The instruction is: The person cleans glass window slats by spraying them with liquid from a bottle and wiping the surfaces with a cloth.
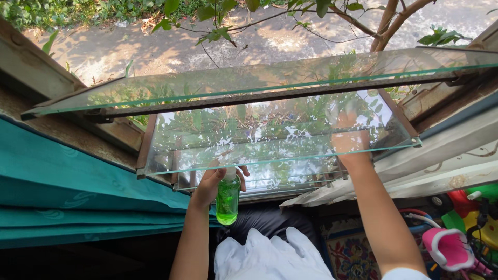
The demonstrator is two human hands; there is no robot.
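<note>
left hand (211, 182) grip closed round a green spray bottle (227, 199); right hand (348, 136) behind glass slat (270, 140), grip unclear.

Clear glossy glass louvre panes (270, 140) in rusty metal clips, weathered rough wooden frame (31, 67), translucent green plastic spray bottle (227, 199), smooth teal cloth curtain (67, 186), shiny plastic toys (456, 233) right

Both arms raised; left hand (211, 182) grip closed, right hand (348, 139) spread flat.

Home: louvre window (280, 140), curtain (67, 181), toys (461, 233)
</note>
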